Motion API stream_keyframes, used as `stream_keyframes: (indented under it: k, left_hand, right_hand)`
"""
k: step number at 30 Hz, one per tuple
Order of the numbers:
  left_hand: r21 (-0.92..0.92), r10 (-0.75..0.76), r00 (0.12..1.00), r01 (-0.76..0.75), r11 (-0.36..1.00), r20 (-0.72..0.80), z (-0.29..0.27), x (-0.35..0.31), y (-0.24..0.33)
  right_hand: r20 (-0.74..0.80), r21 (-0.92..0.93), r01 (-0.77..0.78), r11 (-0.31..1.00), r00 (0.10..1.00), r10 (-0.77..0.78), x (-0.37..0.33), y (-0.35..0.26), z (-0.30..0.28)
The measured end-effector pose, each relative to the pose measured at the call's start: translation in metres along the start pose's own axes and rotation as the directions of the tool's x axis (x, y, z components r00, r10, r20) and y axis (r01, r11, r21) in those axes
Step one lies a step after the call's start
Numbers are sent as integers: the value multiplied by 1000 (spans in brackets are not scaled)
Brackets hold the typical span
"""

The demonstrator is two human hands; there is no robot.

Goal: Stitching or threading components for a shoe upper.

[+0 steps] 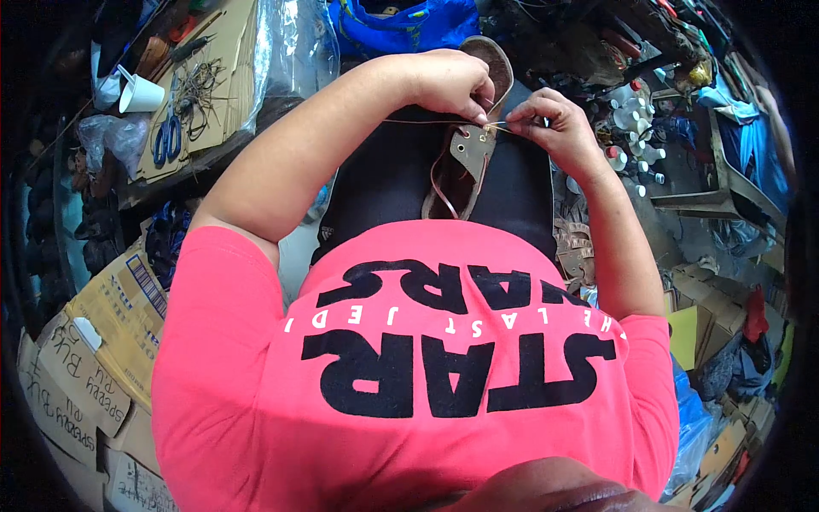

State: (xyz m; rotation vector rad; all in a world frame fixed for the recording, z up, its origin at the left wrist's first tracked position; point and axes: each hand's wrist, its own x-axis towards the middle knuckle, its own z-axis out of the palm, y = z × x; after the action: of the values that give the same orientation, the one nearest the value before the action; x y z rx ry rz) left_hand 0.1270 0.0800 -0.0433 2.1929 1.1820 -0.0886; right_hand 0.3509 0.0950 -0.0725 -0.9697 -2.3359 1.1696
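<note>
A grey-brown shoe (470, 150) with eyelets lies across my lap, its toe end pointing away from me. A loose brown lace (437, 183) loops down along its open side. My left hand (450, 84) is closed over the shoe's upper, thumb and forefinger pinched at the shoe; what lies between those fingertips is too small to make out. Just to the right, my right hand (553, 125) pinches thin pale thread (500, 126) that meets the shoe near its eyelets. Another brown strand stretches left from the shoe, beneath my left forearm.
On the left, blue-handled scissors (167, 141) and a white cup (142, 94) rest near stacked cardboard (223, 68). A blue bag (405, 27) sits ahead. Several small white bottles (636, 119) crowd the right side. Cardboard boxes (111, 316) stand at lower left.
</note>
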Motion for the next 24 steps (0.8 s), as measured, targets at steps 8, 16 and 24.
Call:
stream_keyframes:
  k: [8, 16, 24]
  left_hand:
    - [-381, 78, 996, -88, 920, -41, 20, 4, -25]
    - [-538, 103, 983, -171, 825, -153, 31, 2, -32]
    - [-427, 123, 990, -138, 894, -62, 23, -1, -25]
  right_hand:
    - [53, -42, 7, 999, 999, -5, 6, -3, -3]
    - [-18, -1, 55, 998, 998, -55, -3, 5, 14]
    - [-33, -317, 151, 936, 985, -170, -17, -13, 15]
